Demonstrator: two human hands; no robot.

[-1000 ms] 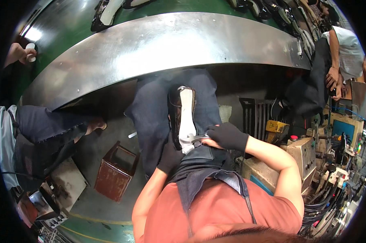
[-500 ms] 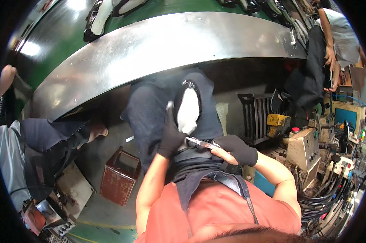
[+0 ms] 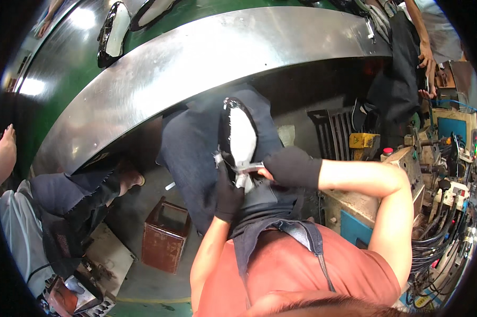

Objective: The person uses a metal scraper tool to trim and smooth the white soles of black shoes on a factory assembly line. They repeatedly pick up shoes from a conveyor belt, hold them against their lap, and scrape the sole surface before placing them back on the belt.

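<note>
A glossy black shoe (image 3: 242, 134) lies bottom up across my lap, its white underside showing and its toe pointing away from me. My left hand (image 3: 229, 198), in a dark glove with pale fingertips, grips the heel end from the left side. My gloved right hand (image 3: 292, 166) is closed around a slim silver metal tool (image 3: 253, 167), whose exact kind I cannot make out. The tool's tip lies across the shoe's heel end, close to my left fingers. A dark apron (image 3: 191, 142) covers my legs beneath the shoe.
A curved metal ledge (image 3: 217, 50) runs ahead of my knees, beside a green surface holding more black shoes (image 3: 113, 34). A brown box (image 3: 166, 243) stands on the floor at left. Machinery (image 3: 402, 164) stands at right. People sit or stand at both sides.
My right hand has moved forward and slightly left, bringing the tool across the shoe's heel end. The right elbow has swung outward. My left hand has shifted slightly right and nearer me.
</note>
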